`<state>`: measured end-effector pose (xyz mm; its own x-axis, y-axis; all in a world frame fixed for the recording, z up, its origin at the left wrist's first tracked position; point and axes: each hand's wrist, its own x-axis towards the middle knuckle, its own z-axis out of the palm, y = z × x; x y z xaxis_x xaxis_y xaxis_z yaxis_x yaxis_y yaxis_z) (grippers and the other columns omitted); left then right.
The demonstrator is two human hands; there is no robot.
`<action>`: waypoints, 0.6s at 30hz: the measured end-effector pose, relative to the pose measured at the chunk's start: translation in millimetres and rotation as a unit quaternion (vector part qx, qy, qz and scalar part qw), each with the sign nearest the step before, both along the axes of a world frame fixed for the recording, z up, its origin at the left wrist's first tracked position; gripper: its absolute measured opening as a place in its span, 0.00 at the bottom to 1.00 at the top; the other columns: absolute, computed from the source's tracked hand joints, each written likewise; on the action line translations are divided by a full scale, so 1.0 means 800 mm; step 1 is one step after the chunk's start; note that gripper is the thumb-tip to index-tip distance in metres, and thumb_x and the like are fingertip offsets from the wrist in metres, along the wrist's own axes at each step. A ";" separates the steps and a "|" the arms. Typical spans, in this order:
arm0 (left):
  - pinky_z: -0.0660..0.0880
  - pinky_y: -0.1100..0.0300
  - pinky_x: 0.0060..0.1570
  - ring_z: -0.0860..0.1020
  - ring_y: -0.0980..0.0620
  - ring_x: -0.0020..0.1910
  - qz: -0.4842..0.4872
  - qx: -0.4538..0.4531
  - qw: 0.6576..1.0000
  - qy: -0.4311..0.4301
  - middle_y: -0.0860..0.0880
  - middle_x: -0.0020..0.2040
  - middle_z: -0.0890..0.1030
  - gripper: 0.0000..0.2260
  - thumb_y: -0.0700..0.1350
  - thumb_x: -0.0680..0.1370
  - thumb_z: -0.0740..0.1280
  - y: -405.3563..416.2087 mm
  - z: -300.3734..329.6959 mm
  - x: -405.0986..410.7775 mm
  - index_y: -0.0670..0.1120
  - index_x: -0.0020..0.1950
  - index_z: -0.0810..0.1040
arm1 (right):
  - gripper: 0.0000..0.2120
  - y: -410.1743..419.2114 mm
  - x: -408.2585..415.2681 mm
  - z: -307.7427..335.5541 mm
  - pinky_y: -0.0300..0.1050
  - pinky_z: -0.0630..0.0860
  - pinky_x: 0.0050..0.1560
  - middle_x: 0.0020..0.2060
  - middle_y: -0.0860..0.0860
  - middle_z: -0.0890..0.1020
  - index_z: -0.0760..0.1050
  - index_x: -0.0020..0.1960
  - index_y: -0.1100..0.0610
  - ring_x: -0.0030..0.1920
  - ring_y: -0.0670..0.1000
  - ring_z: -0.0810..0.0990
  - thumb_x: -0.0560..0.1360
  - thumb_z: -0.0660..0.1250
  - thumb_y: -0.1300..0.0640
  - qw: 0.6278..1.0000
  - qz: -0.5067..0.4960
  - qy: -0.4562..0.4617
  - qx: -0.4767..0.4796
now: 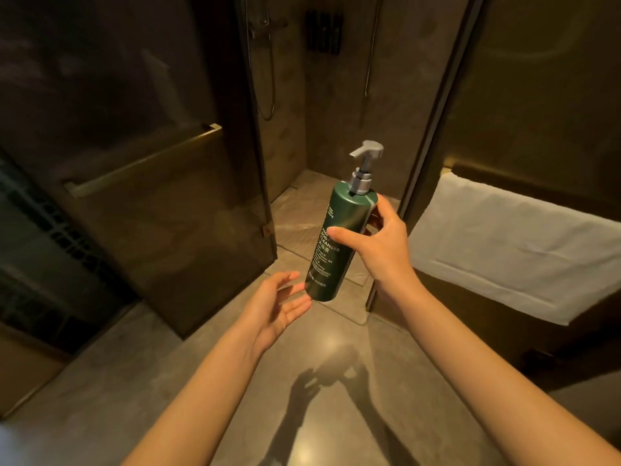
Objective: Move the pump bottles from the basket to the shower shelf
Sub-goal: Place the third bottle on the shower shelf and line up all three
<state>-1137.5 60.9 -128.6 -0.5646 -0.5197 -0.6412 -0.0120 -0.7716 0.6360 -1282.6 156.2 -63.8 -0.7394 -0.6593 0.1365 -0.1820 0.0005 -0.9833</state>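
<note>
From the head camera we see our right hand (383,245) closed around the upper body of a green pump bottle (336,237), thumb across the label and fingers wrapped behind its shoulder, so that grip is firmly on the bottle, which tilts with its grey pump head leaning toward one o'clock. Our left hand (280,306) sits at about seven o'clock from the bottle's base, palm up and fingers spread, holding nothing; its fingertips are just beside the bottom edge, though we cannot tell if they touch. The bottle hangs in the air over the floor at the shower threshold, between the open glass door (161,203) at nine o'clock and a white towel (510,243) at three o'clock. The basket is not in view. Up at twelve o'clock, on the far shower wall, a dark wall holder (323,30) with dark bottle-like shapes shows, too dim to read clearly; it may be the shelf we want. We judge this bottle is mid-carry: out of the basket, not yet placed. How many bottles remain we cannot say.
</note>
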 end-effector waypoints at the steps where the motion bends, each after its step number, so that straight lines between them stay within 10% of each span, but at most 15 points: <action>1: 0.78 0.52 0.48 0.81 0.42 0.49 0.002 0.006 1.000 -0.006 0.39 0.56 0.80 0.12 0.45 0.79 0.60 -0.013 -0.005 -0.013 0.42 0.59 0.76 | 0.29 -0.015 -0.014 -0.007 0.28 0.67 0.41 0.48 0.33 0.76 0.70 0.60 0.44 0.49 0.32 0.74 0.63 0.78 0.54 1.000 0.005 -0.004 0.007; 18: 0.78 0.54 0.42 0.83 0.45 0.45 -0.029 0.004 0.999 0.029 0.42 0.50 0.82 0.10 0.45 0.79 0.60 -0.399 -0.017 -0.265 0.43 0.55 0.76 | 0.30 -0.388 -0.255 0.003 0.21 0.71 0.39 0.51 0.42 0.80 0.72 0.62 0.52 0.47 0.30 0.75 0.62 0.78 0.58 1.000 -0.010 0.014 -0.009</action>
